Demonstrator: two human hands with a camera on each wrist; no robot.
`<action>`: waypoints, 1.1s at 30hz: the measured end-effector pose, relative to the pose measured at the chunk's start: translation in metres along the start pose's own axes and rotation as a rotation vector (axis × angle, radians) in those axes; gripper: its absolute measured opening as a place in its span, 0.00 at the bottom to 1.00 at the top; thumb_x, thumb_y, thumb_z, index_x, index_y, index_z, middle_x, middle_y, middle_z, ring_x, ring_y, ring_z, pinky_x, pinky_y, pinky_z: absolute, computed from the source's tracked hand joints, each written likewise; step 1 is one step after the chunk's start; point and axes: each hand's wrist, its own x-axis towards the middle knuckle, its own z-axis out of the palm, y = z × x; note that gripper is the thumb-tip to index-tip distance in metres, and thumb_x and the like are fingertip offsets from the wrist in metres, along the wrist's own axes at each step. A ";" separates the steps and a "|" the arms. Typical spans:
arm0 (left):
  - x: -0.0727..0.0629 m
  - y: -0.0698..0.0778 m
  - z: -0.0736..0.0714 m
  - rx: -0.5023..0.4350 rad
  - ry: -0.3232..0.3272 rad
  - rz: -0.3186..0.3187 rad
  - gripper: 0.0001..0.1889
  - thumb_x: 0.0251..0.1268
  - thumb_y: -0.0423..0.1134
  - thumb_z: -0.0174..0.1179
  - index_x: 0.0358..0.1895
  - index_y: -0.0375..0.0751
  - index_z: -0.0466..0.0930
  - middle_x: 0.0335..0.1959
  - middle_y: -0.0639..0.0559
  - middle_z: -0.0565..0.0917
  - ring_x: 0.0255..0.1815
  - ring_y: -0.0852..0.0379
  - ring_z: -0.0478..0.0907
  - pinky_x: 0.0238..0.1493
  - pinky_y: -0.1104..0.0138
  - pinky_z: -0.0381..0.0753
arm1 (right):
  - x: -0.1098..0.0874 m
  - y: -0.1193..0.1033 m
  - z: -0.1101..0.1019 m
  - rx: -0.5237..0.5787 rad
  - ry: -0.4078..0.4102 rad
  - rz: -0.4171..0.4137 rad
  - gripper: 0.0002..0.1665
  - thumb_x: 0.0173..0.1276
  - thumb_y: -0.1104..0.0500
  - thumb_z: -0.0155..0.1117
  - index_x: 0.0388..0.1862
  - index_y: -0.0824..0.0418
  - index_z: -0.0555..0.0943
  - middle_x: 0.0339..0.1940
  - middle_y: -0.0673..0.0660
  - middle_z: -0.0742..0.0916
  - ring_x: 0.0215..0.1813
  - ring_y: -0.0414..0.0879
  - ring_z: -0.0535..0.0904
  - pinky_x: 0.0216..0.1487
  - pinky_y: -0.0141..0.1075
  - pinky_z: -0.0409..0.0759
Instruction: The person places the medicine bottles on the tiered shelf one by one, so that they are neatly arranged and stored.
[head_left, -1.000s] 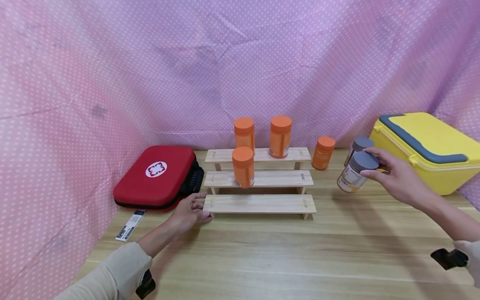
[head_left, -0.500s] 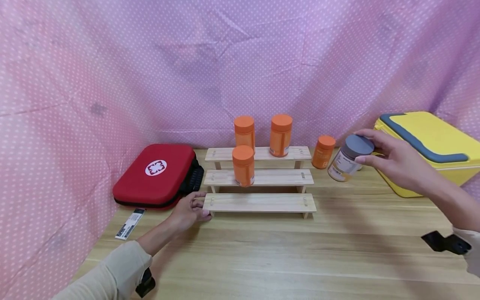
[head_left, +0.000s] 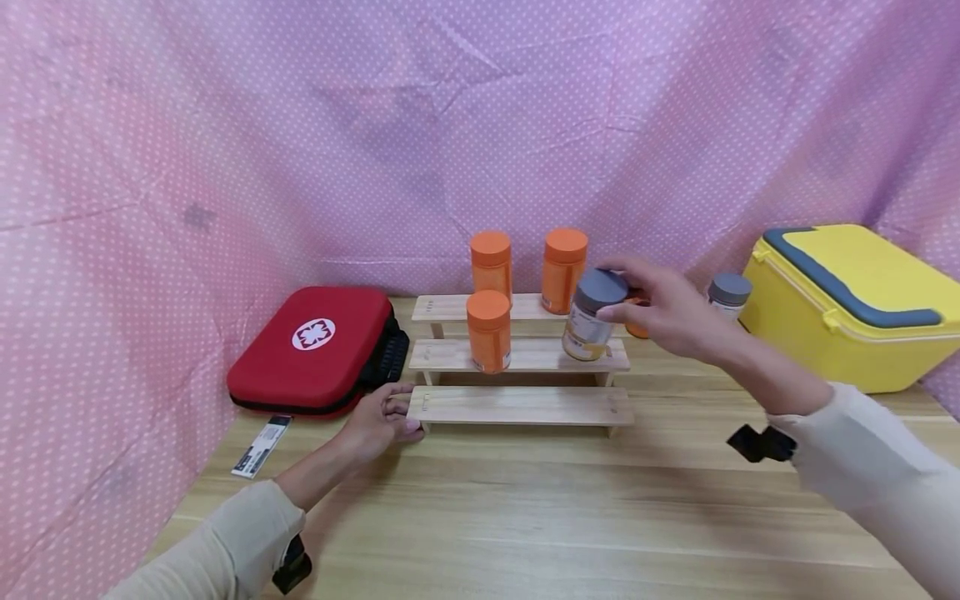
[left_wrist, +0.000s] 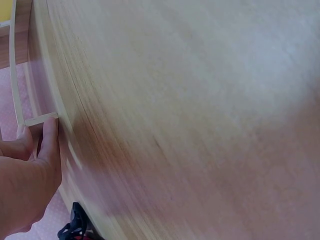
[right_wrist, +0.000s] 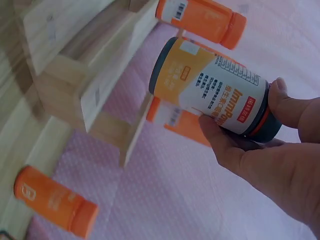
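- Currently, head view: step in hand looks like bringing a grey-lidded bottle [head_left: 588, 329] to the wooden rack [head_left: 517, 404], near the centre of the frame.
- Right hand [head_left: 671, 312], right of centre, grips the bottle by its lid and neck, thumb in front; bottle is tilted, over the right part of the middle shelf.
- Next move, my judgement: level the bottle and lower it onto a bare stretch of shelf without knocking the orange bottle [head_left: 565, 271] just behind it on the top shelf.
- Left hand [head_left: 372, 427], lower left of centre, fingers curled at the left end of the bottom shelf; probably steadying the rack.
- Second grey-lidded bottle [head_left: 729, 292] stands right of the hand, beside the yellow box [head_left: 817, 342], partly hidden.
- Left wrist view: thumb and finger pinch the end of a rack leg at the left edge of the frame; no bottle in this hand.
- Right wrist view: bottle at upper centre, base toward the upper left, lid toward the right hand; thumb on one side, fingers on the other, firm hold. Gap shows between base and shelf, so not set down yet. Lone orange bottle [right_wrist: 55, 200] at lower left, well apart from the held one.
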 end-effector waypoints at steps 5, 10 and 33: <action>0.000 0.001 0.001 -0.004 -0.003 -0.004 0.31 0.59 0.13 0.52 0.67 0.27 0.58 0.49 0.31 0.76 0.43 0.50 0.79 0.48 0.55 0.84 | 0.016 0.005 0.020 0.064 -0.037 0.033 0.25 0.66 0.62 0.65 0.61 0.63 0.72 0.50 0.62 0.83 0.53 0.54 0.79 0.51 0.43 0.79; 0.002 0.000 0.001 0.003 0.004 -0.001 0.31 0.59 0.13 0.52 0.67 0.28 0.59 0.48 0.31 0.76 0.42 0.51 0.80 0.47 0.55 0.85 | 0.023 0.007 0.030 0.068 -0.068 0.015 0.25 0.66 0.64 0.65 0.60 0.65 0.72 0.49 0.62 0.82 0.51 0.54 0.79 0.51 0.45 0.79; 0.002 -0.003 -0.002 0.018 0.011 -0.008 0.31 0.60 0.14 0.53 0.68 0.28 0.59 0.49 0.31 0.76 0.44 0.49 0.80 0.47 0.55 0.84 | 0.006 0.000 0.014 0.019 -0.086 0.094 0.40 0.65 0.55 0.68 0.71 0.63 0.63 0.66 0.64 0.74 0.64 0.61 0.72 0.60 0.55 0.75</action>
